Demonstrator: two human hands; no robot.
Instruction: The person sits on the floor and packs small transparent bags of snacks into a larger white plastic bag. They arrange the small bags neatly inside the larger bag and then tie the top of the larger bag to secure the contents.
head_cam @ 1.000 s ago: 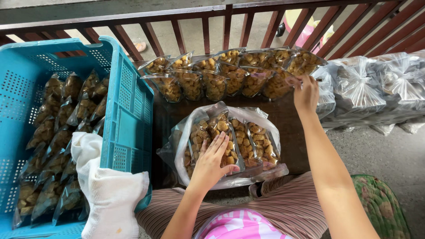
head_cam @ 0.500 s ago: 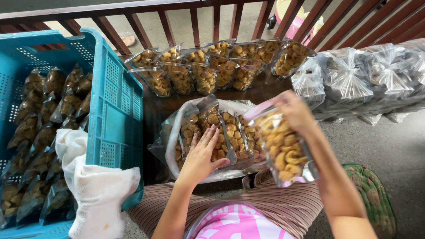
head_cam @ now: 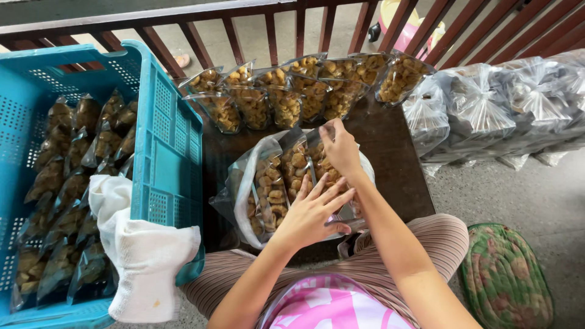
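the person sits at a dark table (head_cam: 390, 152) with both hands down on a big clear plastic bag (head_cam: 244, 195) full of small snack packets (head_cam: 271, 183). the left hand (head_cam: 311, 210) lies flat on the packets, fingers spread wide, gripping nothing. the right hand (head_cam: 341, 149) sits just beyond it, fingers curled down onto the top edge of one clear packet (head_cam: 320, 161) standing in the bag; it seems to pinch that edge, though i cannot tell how firmly.

beyond the hands, along the far edge of the table, a row of filled packets (head_cam: 292, 91) leans under a reddish wooden railing (head_cam: 268, 24). to the left of the hands stands a blue plastic crate (head_cam: 164, 152), with more dark packets (head_cam: 67, 183) lined up inside and a white cloth (head_cam: 143, 256) draped over its near corner. to the right of the hands lies a heap of knotted clear bags (head_cam: 487, 109). near the right elbow, on the floor, sits a green floral cushion (head_cam: 506, 274).
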